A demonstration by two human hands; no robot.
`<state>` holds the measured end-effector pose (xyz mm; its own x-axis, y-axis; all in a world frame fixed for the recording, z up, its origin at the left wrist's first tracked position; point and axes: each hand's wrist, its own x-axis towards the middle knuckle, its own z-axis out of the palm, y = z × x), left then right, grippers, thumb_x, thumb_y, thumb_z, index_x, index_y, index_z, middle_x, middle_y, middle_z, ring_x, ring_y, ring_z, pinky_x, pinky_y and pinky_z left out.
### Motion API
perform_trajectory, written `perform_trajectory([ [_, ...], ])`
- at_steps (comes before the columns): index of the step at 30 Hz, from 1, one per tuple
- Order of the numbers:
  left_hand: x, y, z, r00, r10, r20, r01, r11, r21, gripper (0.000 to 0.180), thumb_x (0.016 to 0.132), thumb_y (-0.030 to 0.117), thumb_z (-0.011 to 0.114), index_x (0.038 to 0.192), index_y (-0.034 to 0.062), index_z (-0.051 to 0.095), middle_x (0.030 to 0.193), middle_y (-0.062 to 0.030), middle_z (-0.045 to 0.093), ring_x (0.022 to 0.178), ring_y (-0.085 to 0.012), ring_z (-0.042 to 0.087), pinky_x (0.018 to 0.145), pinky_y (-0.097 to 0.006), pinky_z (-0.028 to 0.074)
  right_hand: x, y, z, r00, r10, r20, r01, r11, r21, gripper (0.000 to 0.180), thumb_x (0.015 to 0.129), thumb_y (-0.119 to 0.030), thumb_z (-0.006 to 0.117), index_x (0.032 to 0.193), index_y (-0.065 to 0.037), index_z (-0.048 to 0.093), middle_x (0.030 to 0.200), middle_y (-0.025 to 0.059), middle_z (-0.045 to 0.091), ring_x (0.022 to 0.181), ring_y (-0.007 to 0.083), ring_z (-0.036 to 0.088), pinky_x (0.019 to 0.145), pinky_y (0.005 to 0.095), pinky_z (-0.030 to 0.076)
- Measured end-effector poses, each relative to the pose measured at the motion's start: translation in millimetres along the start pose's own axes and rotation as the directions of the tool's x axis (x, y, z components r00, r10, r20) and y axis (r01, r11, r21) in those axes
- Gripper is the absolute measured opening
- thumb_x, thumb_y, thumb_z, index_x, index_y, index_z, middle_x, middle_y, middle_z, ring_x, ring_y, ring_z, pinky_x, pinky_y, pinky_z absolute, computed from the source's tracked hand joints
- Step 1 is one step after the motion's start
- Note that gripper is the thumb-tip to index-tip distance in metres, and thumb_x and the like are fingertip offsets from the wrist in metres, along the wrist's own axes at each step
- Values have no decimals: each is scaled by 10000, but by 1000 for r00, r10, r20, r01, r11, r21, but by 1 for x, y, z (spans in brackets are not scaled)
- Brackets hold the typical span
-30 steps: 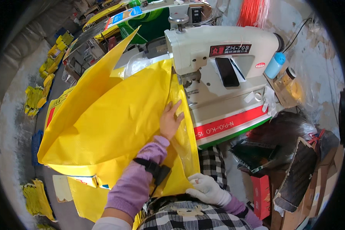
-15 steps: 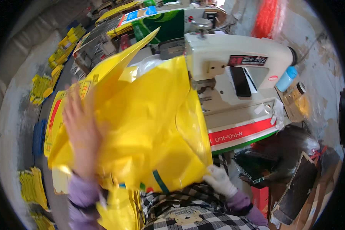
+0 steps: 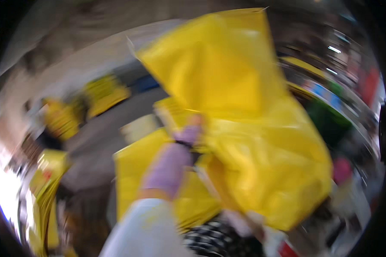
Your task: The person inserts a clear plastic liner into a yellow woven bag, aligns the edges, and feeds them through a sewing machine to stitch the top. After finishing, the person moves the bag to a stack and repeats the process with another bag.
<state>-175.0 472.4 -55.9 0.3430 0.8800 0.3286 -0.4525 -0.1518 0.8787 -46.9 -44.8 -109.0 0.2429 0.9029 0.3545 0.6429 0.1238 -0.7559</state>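
Observation:
A large yellow plastic bag hangs raised in front of me, its wide end at the top and its lower part crumpled. My left hand grips it at its left side; the fingers are behind the film and only a blurred part of the hand shows. The left forearm wears a lilac sleeve with a dark band. Under the bag's lower edge a pale, smeared shape may be my right hand, but its fingers cannot be made out. More yellow bags lie beneath my left forearm.
Folded yellow bag bundles lie on the left: one bundle farther off, another beside it, and a stack nearer. A dark green sheet is at the right. Motion blurs most of the scene.
The view has swung left, so the sewing machine has left sight. The yellow bag is lifted from beside the machine. My left hand lay spread on it before; now it grips its side.

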Motion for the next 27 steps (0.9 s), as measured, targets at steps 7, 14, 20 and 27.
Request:
perform_trajectory([
  [7,-88,-7,-70,728,-410,-550,579,797,173,217,859,262,648,776,67,600,627,-60,574,466,-209,496,439,-380,403,41,-38,123,836,-258,485,136,952,273,395,864,-297,707,1110,3,631,1081,121,685,934,220,659,805,348,528],
  [14,-115,9,-97,661,-298,-688,393,919,-20,212,807,145,659,901,-45,653,788,-122,674,665,-254,658,637,-359,526,44,-62,145,746,-301,594,78,925,371,393,869,-302,695,1118,-5,627,1083,141,674,954,238,646,813,358,524],
  [20,-76,71,-118,757,-91,-647,69,996,-60,281,812,147,682,993,-66,657,895,-141,699,735,-233,680,669,-357,532,65,-103,175,626,-425,654,78,868,490,391,874,-306,685,1125,-12,625,1085,159,664,971,254,635,820,366,520],
  [27,-66,91,-164,780,-102,-618,164,986,44,327,856,242,705,1020,-37,662,892,-142,695,752,-267,674,688,-383,546,81,-141,184,527,-531,663,44,796,603,390,880,-312,673,1133,-20,621,1087,179,652,991,272,622,828,376,516],
])
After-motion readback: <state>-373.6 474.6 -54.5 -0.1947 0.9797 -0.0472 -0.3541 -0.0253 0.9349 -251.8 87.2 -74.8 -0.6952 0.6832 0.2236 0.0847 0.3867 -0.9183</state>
